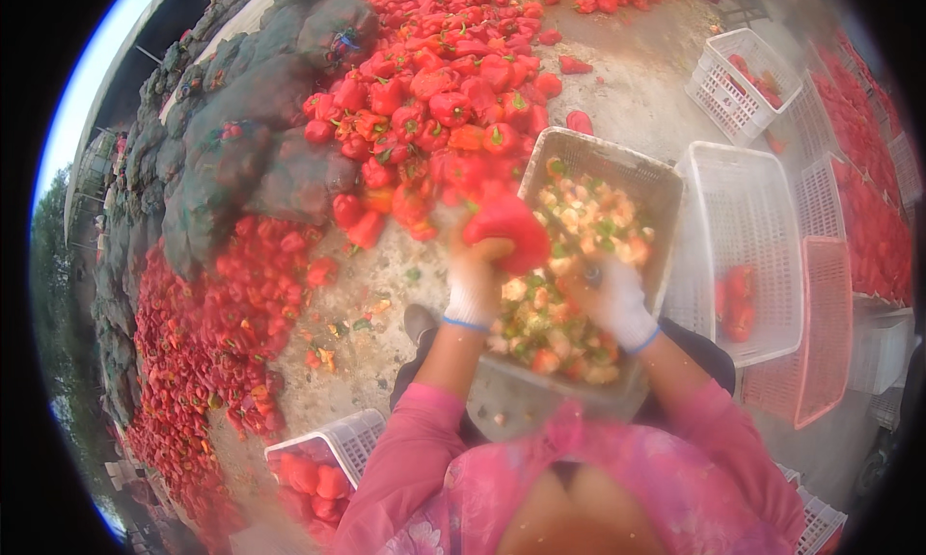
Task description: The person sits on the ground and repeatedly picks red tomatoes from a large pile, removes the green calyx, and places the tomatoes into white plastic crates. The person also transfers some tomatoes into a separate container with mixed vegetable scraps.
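Observation:
My left hand (pixel 477 269), in a white knit glove, is closed around a large red bell pepper (pixel 508 233) above the left rim of a crate. My gloved right hand (pixel 608 291) is curled around a small tool with a dark round end (pixel 593 274); its blade is too blurred to name. Beneath both hands, between my knees, stands a dirty plastic crate (pixel 662 182) holding many pale pepper cores with green stems (pixel 564 323). A large heap of red bell peppers (pixel 448 110) lies on the floor beyond my left hand.
A white plastic crate (pixel 785 193) with a few red peppers stands at right, beside a pink crate (pixel 825 331). Another white crate (pixel 723 114) is farther back. Dark green mesh sacks (pixel 224 150) are piled at left. A tipped crate of peppers (pixel 354 439) lies at lower left.

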### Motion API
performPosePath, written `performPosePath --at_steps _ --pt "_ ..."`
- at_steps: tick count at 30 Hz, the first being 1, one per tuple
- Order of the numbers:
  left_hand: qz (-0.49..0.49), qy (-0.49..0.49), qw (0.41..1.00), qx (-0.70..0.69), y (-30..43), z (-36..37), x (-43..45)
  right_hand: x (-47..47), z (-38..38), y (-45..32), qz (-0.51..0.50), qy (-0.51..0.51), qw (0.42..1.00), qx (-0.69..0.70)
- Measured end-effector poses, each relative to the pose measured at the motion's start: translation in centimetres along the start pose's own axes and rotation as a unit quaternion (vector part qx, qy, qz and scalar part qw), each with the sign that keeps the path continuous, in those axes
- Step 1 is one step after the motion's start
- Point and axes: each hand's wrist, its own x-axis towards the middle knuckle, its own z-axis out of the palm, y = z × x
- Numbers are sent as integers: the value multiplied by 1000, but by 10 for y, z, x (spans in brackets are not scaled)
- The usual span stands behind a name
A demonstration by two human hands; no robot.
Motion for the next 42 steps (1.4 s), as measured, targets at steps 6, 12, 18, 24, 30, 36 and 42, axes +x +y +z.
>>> performPosePath --at_steps 6,12,18,24,30,36,42 --pt "-62 -57 987 134 -46 6 -30 16 -15 10 32 -37 976 212" --pt "-70 -113 981 142 -46 2 -30 6 -18 20 21 -7 989 145" --pt "-152 -107 981 45 -54 -13 -21 4 -16 14 27 -10 955 296" --pt "-244 -170 943 -146 -23 8 -43 0 -28 26 106 -67 775 619" --pt "-160 -145 976 -37 -24 6 -22 1 -29 11 156 55 855 492" --pt "-109 -126 985 45 -28 9 -26 15 -11 41 195 85 916 340" --pt "247 -103 811 521 -83 -1 -15 10 8 33 158 82 969 173"
